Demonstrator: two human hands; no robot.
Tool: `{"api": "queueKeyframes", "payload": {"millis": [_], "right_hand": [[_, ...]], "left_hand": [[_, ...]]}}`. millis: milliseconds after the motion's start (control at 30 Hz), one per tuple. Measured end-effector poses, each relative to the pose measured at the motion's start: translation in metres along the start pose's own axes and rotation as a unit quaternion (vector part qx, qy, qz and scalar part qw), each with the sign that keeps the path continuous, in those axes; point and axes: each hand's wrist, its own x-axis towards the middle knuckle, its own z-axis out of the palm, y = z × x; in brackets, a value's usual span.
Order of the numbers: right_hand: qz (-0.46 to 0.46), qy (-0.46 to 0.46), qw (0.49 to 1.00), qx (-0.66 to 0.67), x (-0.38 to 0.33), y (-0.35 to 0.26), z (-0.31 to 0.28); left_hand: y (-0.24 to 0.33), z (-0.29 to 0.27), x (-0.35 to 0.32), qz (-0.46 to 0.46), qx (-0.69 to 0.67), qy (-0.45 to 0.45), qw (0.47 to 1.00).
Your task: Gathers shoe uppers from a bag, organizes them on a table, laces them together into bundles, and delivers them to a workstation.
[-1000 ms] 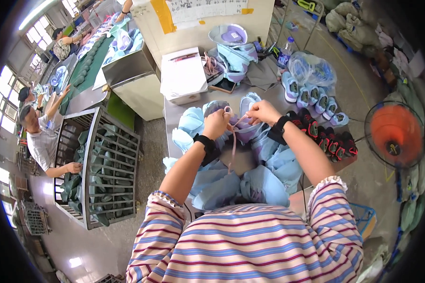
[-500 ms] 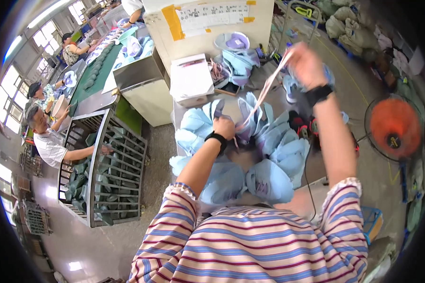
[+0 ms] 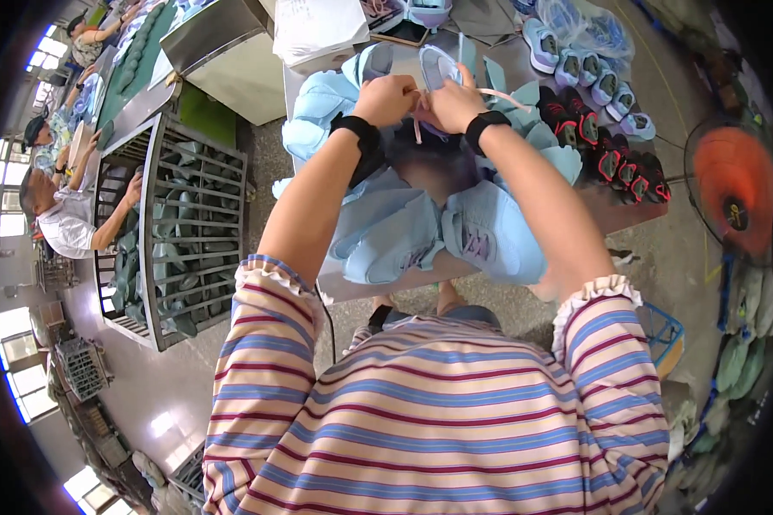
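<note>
Light blue shoe uppers (image 3: 385, 236) with purple laces stand in a ring on the metal table in front of me. At the far side of the ring, my left hand (image 3: 386, 100) and my right hand (image 3: 455, 105) are close together, fingers closed on a pale pink lace (image 3: 508, 97). One length of it sticks out to the right past my right hand, and a short piece hangs down between the hands. My fingers partly cover where the lace crosses. Just behind my right hand is an upper with a grey lining (image 3: 438, 64).
Small blue shoes (image 3: 569, 67) and black-and-red shoes (image 3: 608, 154) line the table's right side. White papers (image 3: 322, 30) lie at the back left. A barred cart (image 3: 156, 232) of dark green pieces stands left, with a person reaching into it. An orange fan (image 3: 732, 184) is at right.
My right hand has come down from high on the right, where it held the lace stretched out, to beside my left hand. The view has shifted, showing more of the shoes at right.
</note>
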Motion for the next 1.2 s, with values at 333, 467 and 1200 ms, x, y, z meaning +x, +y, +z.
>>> {"api": "queueKeyframes", "payload": {"millis": [333, 467, 1200], "right_hand": [[0.252, 0.114, 0.946, 0.167, -0.005, 0.139, -0.023], [0.15, 0.259, 0.952, 0.061, 0.015, 0.155, -0.017], [0.05, -0.012, 0.729, 0.683, 0.075, -0.043, 0.006]], "left_hand": [[0.002, -0.048, -0.004, -0.181, -0.204, 0.091, 0.958], [-0.102, -0.048, -0.022, -0.016, 0.054, 0.189, 0.98], [-0.011, -0.085, 0.02, -0.007, -0.258, 0.144, 0.955]]}}
